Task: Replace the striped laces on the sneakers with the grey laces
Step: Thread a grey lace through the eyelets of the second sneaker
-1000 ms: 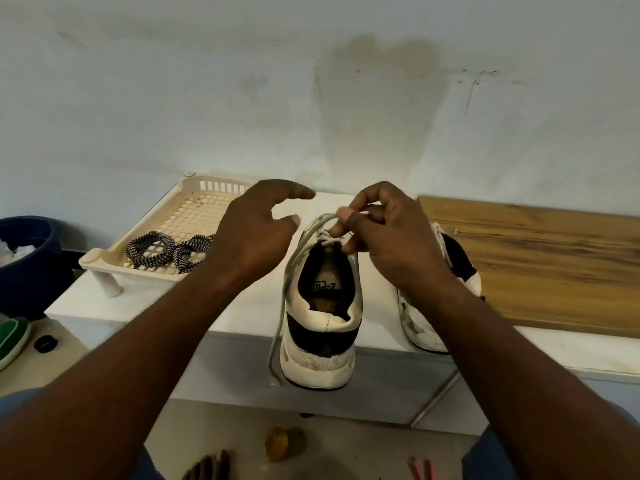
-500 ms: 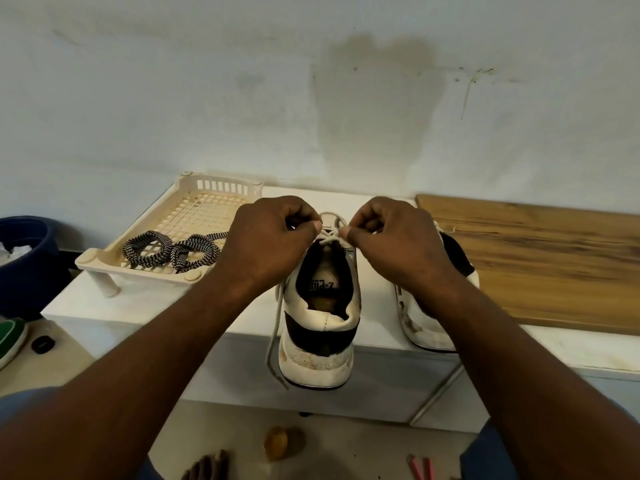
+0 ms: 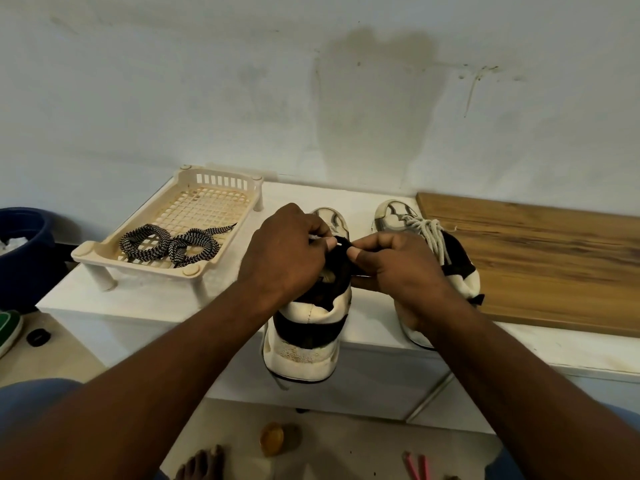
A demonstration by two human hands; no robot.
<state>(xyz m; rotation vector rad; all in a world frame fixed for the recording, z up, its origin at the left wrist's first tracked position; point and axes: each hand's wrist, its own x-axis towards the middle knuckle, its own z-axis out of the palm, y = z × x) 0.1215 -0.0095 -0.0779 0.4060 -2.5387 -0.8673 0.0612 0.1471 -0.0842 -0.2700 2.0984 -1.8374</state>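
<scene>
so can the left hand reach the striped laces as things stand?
Probably yes: the tray is open-topped, with nothing between the striped laces and the left hand. But that hand pinches a lace tip at the sneaker and must let go first.

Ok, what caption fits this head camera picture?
Left hand pinches the grey lace at the sneaker the right hand grips; striped laces lie in the tray.
</scene>
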